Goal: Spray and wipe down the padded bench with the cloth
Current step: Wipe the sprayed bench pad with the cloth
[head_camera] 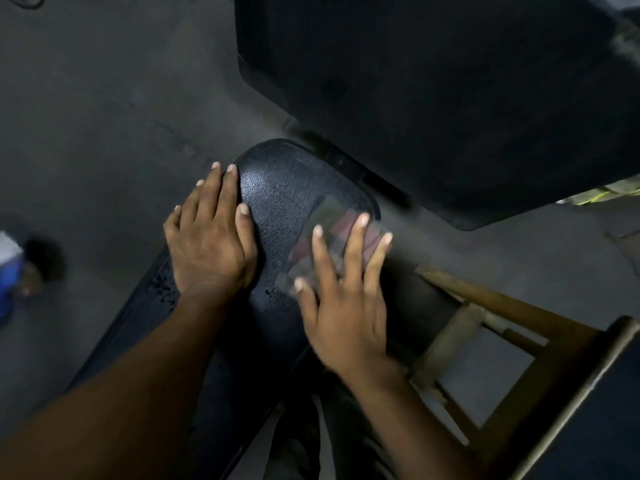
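left hand [211, 237] flat, fingers straight, on padded bench [280, 188], right hand [341, 296] fingers spread, pressing blurred cloth [332, 237]

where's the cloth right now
In the head view the cloth lies blurred on the right end of the padded bench, under the right hand's spread fingers.

Your count: two hands, your left hand [211, 237] flat with straight fingers on the pad's left edge, your right hand [346, 292] spread and pressing on the cloth. One padded bench [287, 188], black, under both hands. One cloth [332, 237], blurred, beneath your right fingers. One large dark pad [450, 98], beyond your fingertips. One wooden stool [512, 358], just right of your right hand. One blue and white object [10, 268], blurred, well left of your left hand.
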